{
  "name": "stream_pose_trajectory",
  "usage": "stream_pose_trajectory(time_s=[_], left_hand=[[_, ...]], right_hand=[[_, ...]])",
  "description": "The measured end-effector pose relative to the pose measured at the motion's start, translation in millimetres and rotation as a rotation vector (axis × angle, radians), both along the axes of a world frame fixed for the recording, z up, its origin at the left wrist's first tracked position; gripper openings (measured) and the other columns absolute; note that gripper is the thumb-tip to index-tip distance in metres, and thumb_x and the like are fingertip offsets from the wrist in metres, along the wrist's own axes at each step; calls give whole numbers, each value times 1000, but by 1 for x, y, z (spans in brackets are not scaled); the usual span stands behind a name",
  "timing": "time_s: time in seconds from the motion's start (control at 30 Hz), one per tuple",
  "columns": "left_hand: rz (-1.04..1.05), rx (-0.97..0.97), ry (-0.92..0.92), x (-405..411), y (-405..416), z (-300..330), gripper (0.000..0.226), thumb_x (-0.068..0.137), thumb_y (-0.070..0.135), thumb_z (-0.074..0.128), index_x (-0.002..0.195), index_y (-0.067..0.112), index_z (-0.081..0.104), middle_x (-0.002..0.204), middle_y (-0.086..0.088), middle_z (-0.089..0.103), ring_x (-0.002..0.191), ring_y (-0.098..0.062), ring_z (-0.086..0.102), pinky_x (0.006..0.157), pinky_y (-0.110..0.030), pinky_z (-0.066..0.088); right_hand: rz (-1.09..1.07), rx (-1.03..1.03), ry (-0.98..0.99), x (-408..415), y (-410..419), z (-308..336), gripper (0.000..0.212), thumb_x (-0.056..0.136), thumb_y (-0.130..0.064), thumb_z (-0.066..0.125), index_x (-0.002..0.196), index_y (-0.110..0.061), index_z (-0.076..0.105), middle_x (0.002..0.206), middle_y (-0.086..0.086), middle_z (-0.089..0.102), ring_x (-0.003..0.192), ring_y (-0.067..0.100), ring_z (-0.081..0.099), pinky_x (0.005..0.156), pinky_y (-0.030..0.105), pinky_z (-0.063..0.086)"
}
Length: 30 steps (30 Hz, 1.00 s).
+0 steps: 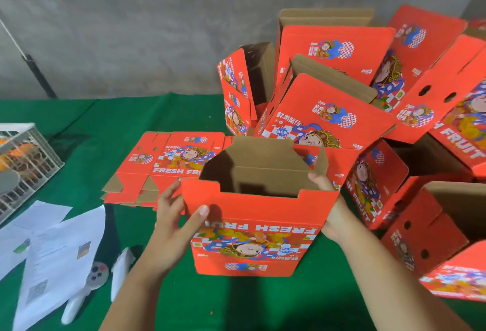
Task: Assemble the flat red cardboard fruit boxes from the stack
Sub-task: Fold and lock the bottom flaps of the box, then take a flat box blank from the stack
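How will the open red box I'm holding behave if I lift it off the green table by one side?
The open red box is probably light: it looks like thin corrugated cardboard with nothing visible inside. It may flex or skew, since its top flaps stand open and the left hand and right hand brace opposite sides. It is unlikely to roll, but being tall and empty it could tip on the green table.

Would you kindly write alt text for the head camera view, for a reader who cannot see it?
A person's left hand and right hand grip the sides of an open, half-assembled red cardboard fruit box above a green table covering. A stack of flat red cardboard boxes lies behind it, assembled red boxes pile up on the right.
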<state>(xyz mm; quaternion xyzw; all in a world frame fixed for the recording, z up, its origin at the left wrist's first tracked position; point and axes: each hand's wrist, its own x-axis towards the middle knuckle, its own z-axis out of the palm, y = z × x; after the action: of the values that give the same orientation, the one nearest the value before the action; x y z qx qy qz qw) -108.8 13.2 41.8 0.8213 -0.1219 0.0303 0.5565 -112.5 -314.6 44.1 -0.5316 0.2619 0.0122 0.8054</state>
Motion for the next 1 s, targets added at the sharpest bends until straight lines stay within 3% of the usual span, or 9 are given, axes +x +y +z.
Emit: stream_pose_trajectory(time_s=[0.1, 0.2, 0.33, 0.4, 0.47, 0.6, 0.7, 0.83, 1.0], left_hand=[[-6, 54, 51, 5, 0, -1, 39, 94, 64, 61, 100, 29, 77, 159, 11, 32, 153, 1, 20, 122, -30, 21], [20, 52, 89, 4, -3, -6, 38, 98, 70, 46, 112, 43, 68, 135, 15, 49, 135, 9, 37, 119, -31, 27], [251, 73, -46, 10, -16, -4, 47, 105, 48, 37, 76, 17, 57, 83, -3, 58, 94, -37, 53, 90, -52, 44], [288, 113, -80, 16, -20, -4, 33, 104, 35, 46, 80, 18, 61, 74, -8, 60, 86, -45, 53, 81, -55, 48], [354, 229, -87, 16, -26, -9, 12, 98, 26, 61, 109, 26, 67, 86, -6, 56, 92, -32, 50, 83, -45, 49], [496, 320, -172, 17, -35, -15, 59, 88, 20, 77, 142, 29, 54, 101, -6, 45, 102, -32, 47, 89, -43, 41], [508, 364, -302, 24, -35, -16, 40, 86, 8, 75, 122, 11, 56, 101, -18, 55, 97, -41, 51, 80, -49, 40], [370, 401, -364, 23, -35, -16, 30, 86, 0, 60, 111, 13, 53, 96, -16, 63, 85, -40, 52, 73, -44, 35], [143, 589, -354, 37, -26, 3, 31, 86, 40, 52, 99, 22, 73, 114, 2, 63, 107, -32, 55, 94, -45, 39]], right_hand=[[39, 53, 17, 1, -5, 2, 37, 98, -53, 58, 103, -17, 67, 69, 5, 71, 57, 21, 69, 51, 27, 53], [17, -60, 9, 6, -5, 8, 35, 99, -54, 58, 110, -22, 67, 84, 4, 75, 82, 24, 71, 72, 37, 52], [-45, -265, -13, 9, -2, 0, 28, 104, -47, 53, 126, -32, 62, 122, 1, 70, 115, 23, 63, 98, 43, 48], [-41, -414, -77, 6, -2, -5, 30, 104, -43, 49, 133, -44, 56, 127, -11, 67, 120, 17, 61, 101, 42, 48], [-102, -523, -195, 2, -1, -3, 34, 104, -36, 52, 135, -49, 51, 121, -24, 67, 116, 5, 62, 90, 30, 48], [-150, -910, -337, -3, 13, -5, 69, 100, -10, 59, 160, -26, 32, 158, -2, 41, 143, 11, 37, 118, 36, 32], [-1, -1297, -493, -10, 29, -15, 75, 90, 6, 57, 159, -19, 39, 156, 4, 40, 141, 25, 37, 120, 40, 30], [65, -1398, -508, -11, 25, -18, 75, 89, 4, 56, 159, -19, 40, 157, 3, 41, 138, 29, 40, 120, 46, 32], [116, -1438, -510, -11, 24, -16, 77, 89, 1, 53, 161, -21, 35, 159, 0, 36, 138, 26, 36, 119, 47, 32]])
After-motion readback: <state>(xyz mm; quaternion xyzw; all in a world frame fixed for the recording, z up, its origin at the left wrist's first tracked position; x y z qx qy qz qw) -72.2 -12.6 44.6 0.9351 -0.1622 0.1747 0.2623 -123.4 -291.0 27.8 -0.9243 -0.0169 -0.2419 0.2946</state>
